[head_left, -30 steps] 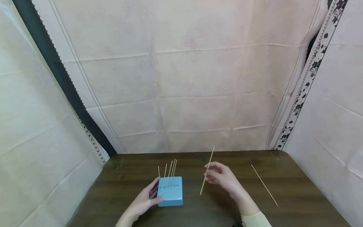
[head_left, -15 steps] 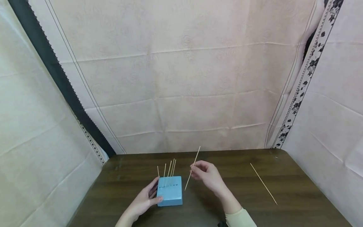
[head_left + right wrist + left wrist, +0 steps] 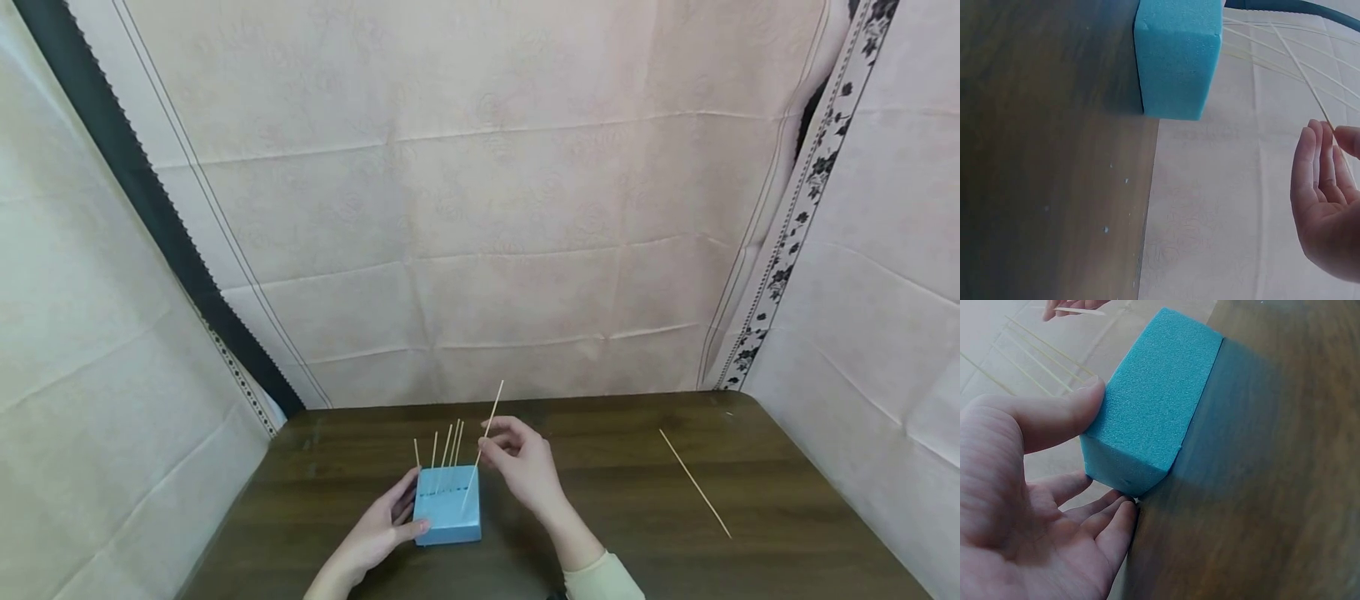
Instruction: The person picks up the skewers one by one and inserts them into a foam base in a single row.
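Note:
A light blue foam block (image 3: 447,527) sits on the table with several thin wooden skewers (image 3: 417,452) standing in a row in its top. My left hand (image 3: 375,535) grips the block's left side, thumb on the near face; the left wrist view shows its fingertips by the block's lower edge (image 3: 1160,381). Between thumb and fingers, my right hand (image 3: 527,471) pinches another skewer (image 3: 495,406), tilted, its lower end in front of the block's top right in the head view. In the right wrist view this skewer (image 3: 1301,72) appears apart from the block (image 3: 1175,69).
One loose skewer (image 3: 696,483) lies on the dark wooden table (image 3: 615,433), right of my right hand. Pale cloth (image 3: 510,250) hangs behind the table and along both sides. Small light specks (image 3: 1106,229) dot the tabletop in the right wrist view.
My right hand has moved left with its skewer, from well right of the block to its top right. The left hand and the block have stayed in place.

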